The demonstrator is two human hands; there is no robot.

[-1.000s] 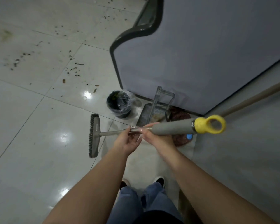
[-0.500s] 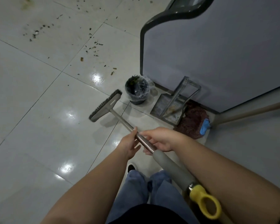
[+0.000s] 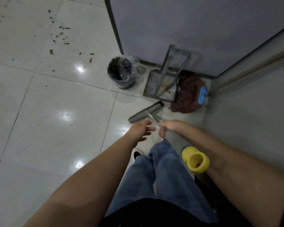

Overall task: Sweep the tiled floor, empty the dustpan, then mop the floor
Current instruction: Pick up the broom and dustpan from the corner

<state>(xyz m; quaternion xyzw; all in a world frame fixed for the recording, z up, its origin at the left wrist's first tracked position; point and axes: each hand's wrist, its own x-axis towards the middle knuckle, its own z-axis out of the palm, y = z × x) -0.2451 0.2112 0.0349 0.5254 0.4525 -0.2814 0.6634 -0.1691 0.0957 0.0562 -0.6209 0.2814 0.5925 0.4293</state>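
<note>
Floor: the sweep looks barely begun; dark crumbs and scraps still lie scattered on the tiles well beyond the bin, on its far left side.
Mop: parked past the dustpan on the side away from the bin, untouched, so mopping looks a long way off.
Dustpan: sits just beside the bin, handle upright; a brownish smear shows in its tray, and emptying is yet to come.
Bin: lined with clear plastic, with something dark inside that cannot be made out.
Broom: head down on the tiles, near side of the dustpan.
Right hand: fingers wrapped round the broom's shaft.
Left hand: fingers spread, holding nothing, just beside the shaft.
</note>
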